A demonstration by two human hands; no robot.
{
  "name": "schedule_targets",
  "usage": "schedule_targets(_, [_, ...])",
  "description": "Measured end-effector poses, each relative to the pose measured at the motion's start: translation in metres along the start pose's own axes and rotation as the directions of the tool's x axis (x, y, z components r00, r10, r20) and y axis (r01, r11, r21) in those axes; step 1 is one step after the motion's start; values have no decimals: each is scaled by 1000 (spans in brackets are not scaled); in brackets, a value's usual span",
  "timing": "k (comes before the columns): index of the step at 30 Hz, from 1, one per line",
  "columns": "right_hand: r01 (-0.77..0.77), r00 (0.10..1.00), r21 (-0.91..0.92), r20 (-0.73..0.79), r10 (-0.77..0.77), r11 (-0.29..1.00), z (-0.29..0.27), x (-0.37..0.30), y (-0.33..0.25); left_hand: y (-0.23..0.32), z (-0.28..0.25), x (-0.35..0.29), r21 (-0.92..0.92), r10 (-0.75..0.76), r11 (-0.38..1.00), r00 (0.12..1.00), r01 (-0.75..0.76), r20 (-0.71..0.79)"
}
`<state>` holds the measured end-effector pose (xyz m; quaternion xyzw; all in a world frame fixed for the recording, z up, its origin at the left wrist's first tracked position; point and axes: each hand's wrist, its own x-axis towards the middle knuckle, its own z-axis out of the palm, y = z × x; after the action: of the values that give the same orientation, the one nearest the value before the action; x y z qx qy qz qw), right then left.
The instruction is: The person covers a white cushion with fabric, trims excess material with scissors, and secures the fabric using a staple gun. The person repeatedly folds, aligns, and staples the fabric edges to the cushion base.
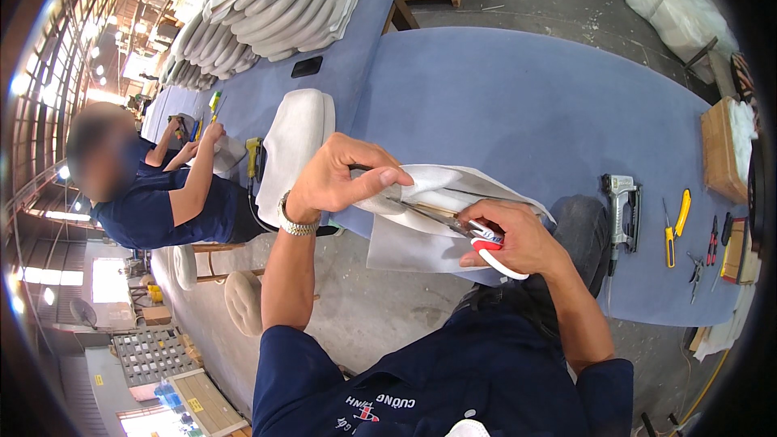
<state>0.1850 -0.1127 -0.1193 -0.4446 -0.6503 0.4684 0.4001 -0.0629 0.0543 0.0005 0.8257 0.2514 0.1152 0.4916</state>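
Observation:
A light grey upholstered piece [437, 176] with loose fabric edges lies across my lap at the table's near edge. My left hand [348, 178] is closed on its left end, thumb pressed on the fabric. My right hand [518, 235] grips scissors [491, 252] with red and white handles. Their blades point left into the fold of the fabric, toward my left hand; how far they are apart is hard to see. A flap of grey fabric [413, 251] hangs below. Left of my left hand, pale padded pieces [295, 125] rest on the table.
On the blue-covered table [486, 97], a staple gun [621, 210], a yellow utility knife [684, 210] and several hand tools lie to the right. A phone [307, 66] and stacked grey cushions [283, 8] are at the far left. A co-worker [162, 194] works at left, near a yellow-green tool [255, 158].

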Motion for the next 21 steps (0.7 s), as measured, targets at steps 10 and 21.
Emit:
schedule_targets(10, [25,999,-41,-30,-27,999,3,-1,-4,-5,3,3,4,83,997,997,-83,-4])
schedule_targets(21, [100,994,-87,-26,-103,991,-2,1,1,4,1,1,-44,0,999,1000,0,18])
